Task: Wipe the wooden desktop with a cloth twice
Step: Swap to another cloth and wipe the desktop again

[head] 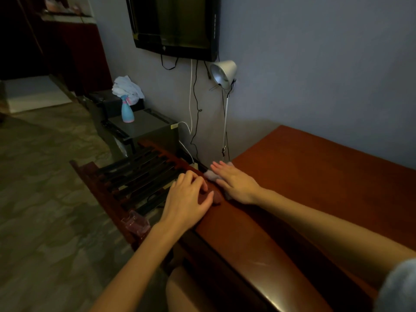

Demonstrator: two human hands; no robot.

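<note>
1. Head view, my right hand (234, 181): it lies flat with the fingers straight and spread, palm down on the cloth (210, 175). The hand covers most of the pale cloth, and only its fringes show around my fingers and wrist.
2. Head view, the cloth's place: it sits on the wooden desktop (315, 176) at the far left corner, close to the wall and just below the foot of the clamp lamp (224, 73).
3. Head view, my left hand (189, 197): it rests on the desk's left edge just beside the right hand, with the fingers bent and the thumb stretched along the top. I cannot tell whether it grips the edge or only leans there.
4. The step, as I judge it: I am at one end of a wiping stroke, with the cloth pressed into the corner. I cannot say which of the two passes this is.
5. The next move, I think: keep the palm flat and pressing, then draw the cloth to the right across the broad bare wood, with the left hand steadying me.
</note>
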